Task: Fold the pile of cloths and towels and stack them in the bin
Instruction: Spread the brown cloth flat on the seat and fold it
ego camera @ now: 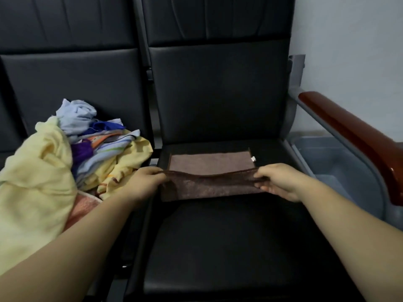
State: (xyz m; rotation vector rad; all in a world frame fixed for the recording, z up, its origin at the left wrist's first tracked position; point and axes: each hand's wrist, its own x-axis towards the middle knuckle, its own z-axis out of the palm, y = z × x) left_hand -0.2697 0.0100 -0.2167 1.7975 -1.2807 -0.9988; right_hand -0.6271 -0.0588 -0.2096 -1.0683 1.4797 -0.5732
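Note:
A brown towel (210, 171) lies spread on the black seat (218, 247) in front of me. My left hand (145, 182) pinches its near left corner and my right hand (278, 182) pinches its near right corner. Both hold that edge lifted above the seat, so the darker underside hangs toward me. The far half lies flat with a small white tag at its right corner. A pile of crumpled cloths (65, 158), yellow, pale blue, purple and striped, sits on the seat to the left. A grey bin (327, 158) stands on the floor to the right, beyond the armrest.
A red-brown wooden armrest (353, 136) on a grey metal frame runs between the seat and the bin. Black padded backrests rise behind both seats. A pale wall stands at the right. A pink towel edge shows under the yellow cloth at the left.

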